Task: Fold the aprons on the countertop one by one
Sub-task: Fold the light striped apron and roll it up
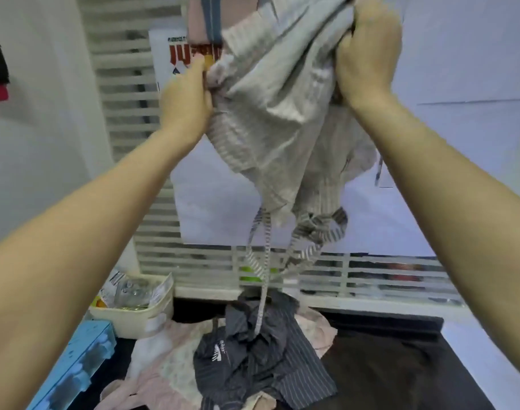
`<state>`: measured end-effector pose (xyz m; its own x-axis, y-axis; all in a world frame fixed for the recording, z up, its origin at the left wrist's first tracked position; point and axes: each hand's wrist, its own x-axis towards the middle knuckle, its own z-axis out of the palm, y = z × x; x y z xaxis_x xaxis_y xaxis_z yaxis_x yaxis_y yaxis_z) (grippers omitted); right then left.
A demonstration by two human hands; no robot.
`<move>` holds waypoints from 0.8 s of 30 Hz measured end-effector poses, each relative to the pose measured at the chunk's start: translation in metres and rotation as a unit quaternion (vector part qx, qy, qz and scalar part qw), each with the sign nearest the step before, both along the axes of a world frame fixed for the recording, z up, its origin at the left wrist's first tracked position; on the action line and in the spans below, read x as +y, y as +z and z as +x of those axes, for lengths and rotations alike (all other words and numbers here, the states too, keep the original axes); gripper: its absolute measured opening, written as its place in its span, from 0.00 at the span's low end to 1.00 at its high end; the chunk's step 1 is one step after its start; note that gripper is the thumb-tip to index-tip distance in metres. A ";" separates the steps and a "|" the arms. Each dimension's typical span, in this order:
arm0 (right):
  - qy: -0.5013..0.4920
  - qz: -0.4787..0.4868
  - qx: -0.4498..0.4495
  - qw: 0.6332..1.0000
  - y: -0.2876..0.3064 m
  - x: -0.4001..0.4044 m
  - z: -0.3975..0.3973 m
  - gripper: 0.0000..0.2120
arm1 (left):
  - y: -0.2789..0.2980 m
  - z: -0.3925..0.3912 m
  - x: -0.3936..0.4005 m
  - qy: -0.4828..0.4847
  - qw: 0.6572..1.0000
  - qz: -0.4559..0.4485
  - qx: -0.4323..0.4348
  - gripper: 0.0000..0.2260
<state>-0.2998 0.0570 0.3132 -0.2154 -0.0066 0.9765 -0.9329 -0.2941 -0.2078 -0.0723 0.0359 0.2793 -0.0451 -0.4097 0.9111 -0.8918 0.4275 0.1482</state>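
Aloft, left hand (190, 105) and right hand (368, 54) both clench bunched grey striped apron (276, 113); ties (261, 261) dangling below hands (likely snag risk) may drag dark apron (252, 356) off tabletop (385, 365).

Printed marks, none legible

The white box (164, 54) behind the hanging cloth bears large red characters, partly hidden; the dark striped apron (252, 359) carries a small white logo, too blurred.
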 end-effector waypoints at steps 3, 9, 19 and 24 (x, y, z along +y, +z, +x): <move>-0.057 0.055 0.146 0.986 -0.060 0.003 -0.025 0.12 | -0.049 -0.027 -0.009 -0.050 0.997 0.023 -0.062 0.11; 0.082 0.760 0.292 0.575 -0.326 0.038 -0.079 0.33 | -0.258 -0.032 -0.042 0.044 0.797 0.504 -0.330 0.14; 0.037 0.873 0.193 0.446 -0.411 0.008 -0.125 0.21 | -0.383 -0.121 -0.038 -0.130 0.688 0.648 -0.301 0.17; 0.078 0.873 0.147 0.458 -0.453 -0.021 -0.121 0.09 | -0.414 -0.174 -0.050 -0.114 0.723 0.640 -0.235 0.18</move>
<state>-0.4209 0.0358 -0.1398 0.0588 -0.8261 -0.5604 -0.9921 0.0141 -0.1248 -0.2460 -0.0140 -0.1346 -0.4258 -0.8364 -0.3451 -0.9000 0.3520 0.2571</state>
